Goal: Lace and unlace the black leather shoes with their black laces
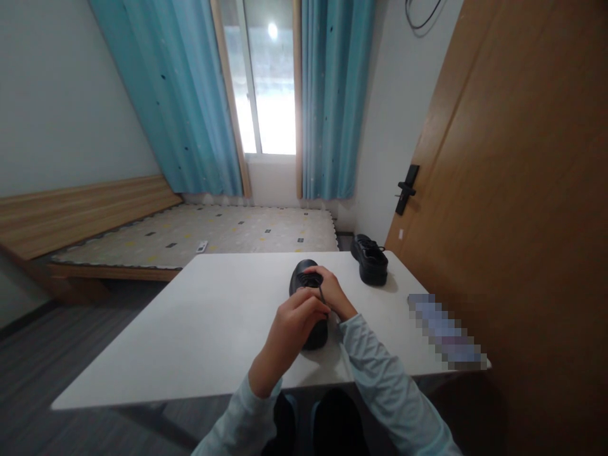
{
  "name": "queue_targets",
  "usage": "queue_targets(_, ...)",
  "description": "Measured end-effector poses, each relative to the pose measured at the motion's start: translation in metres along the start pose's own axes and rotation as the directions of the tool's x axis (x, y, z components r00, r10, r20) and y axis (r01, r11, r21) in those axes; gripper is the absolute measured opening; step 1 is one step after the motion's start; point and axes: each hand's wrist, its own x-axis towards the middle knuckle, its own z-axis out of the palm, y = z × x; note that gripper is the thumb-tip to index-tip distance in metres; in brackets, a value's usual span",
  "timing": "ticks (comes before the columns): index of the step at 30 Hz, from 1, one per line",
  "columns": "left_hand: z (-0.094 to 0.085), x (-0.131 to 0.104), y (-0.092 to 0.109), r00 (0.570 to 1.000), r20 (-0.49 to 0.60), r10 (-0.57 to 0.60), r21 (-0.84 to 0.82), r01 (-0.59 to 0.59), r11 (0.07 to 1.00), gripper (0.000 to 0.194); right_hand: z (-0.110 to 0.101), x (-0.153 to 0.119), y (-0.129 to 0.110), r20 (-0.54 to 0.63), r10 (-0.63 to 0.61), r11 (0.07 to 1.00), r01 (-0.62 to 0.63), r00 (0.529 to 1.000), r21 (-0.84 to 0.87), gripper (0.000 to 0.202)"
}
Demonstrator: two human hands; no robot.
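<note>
A single camera, worn on the person's head, looks forward and steeply down over the white rectangular table (pixel 213 329) (its near edge low in view), reaching the bright, light-framed window (pixel 273 95) beyond; only one view exists.

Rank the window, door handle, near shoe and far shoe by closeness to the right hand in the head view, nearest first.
From the right hand:
1. Near shoe: under the hands
2. Far shoe: table's far right
3. Door handle: right, beyond the table
4. Window: back wall
</note>
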Motion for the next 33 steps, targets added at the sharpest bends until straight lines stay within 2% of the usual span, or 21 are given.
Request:
queue_targets(4,0.002,-0.005,0.005,0.997,-0.007,0.072,0.089,-0.071,0.994,0.018,0.002,-0.001,0.000,-0.002,-0.026,1.000,0.025,1.000,-0.011,0.044)
queue_targets(12,0.002,-0.009,0.015,0.988,-0.073,0.135,0.106,-0.127,0.986,0.017,0.006,-0.002,0.001,-0.018,-0.029,0.999,0.028,0.999,-0.032,0.048)
queue_targets(21,0.004,-0.020,0.022,0.983,-0.048,0.175,0.126,-0.167,0.978,0.015,0.007,0.000,0.001,0.004,-0.043,0.996,0.043,0.999,-0.076,0.046)
queue_targets(29,-0.002,-0.021,0.026,0.989,-0.040,0.142,0.144,-0.135,0.980,0.016,0.008,-0.001,0.000,0.001,-0.024,0.997,0.024,1.000,-0.080,0.048)
queue_targets(33,-0.009,-0.013,0.025,0.991,-0.098,0.087,0.151,-0.071,0.986,0.014,0.009,-0.001,0.000,0.004,-0.013,0.997,0.014,1.000,-0.073,0.048)
